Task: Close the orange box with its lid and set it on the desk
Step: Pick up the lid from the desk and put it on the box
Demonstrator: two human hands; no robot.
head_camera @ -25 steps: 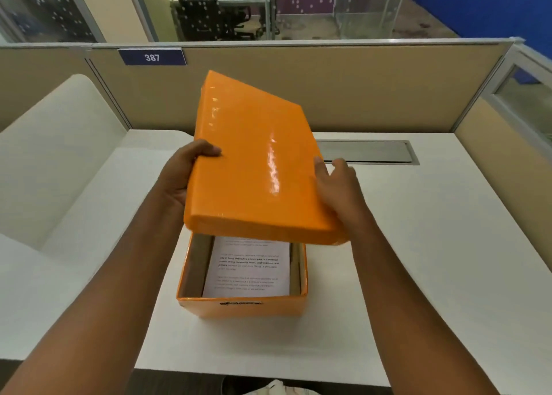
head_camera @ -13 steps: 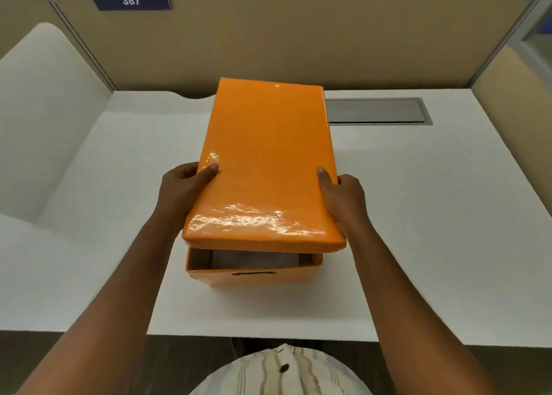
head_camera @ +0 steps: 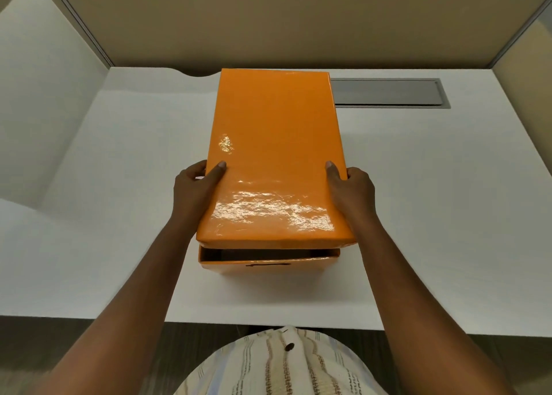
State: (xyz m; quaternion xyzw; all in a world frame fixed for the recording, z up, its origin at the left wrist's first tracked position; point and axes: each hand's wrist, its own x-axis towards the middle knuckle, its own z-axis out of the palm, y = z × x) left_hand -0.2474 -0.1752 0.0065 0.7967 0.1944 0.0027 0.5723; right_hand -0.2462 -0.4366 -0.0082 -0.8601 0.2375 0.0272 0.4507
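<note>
A glossy orange lid (head_camera: 274, 155) lies nearly flat over the orange box (head_camera: 268, 264), which stands on the white desk (head_camera: 418, 215). A narrow dark gap shows between the lid's near edge and the box's front rim. My left hand (head_camera: 194, 188) grips the lid's left edge, thumb on top. On the right edge my right hand (head_camera: 351, 188) holds it the same way. The box's inside is hidden under the lid.
A grey cable hatch (head_camera: 385, 92) is set into the desk behind the box on the right. Tan partition walls (head_camera: 268, 21) close off the back and right. A white side panel (head_camera: 38, 89) rises at the left. The desk's near edge runs just below the box.
The lid has come down from a steep tilt to almost level over the box, and the paper inside is now covered. The camera has tipped further downward.
</note>
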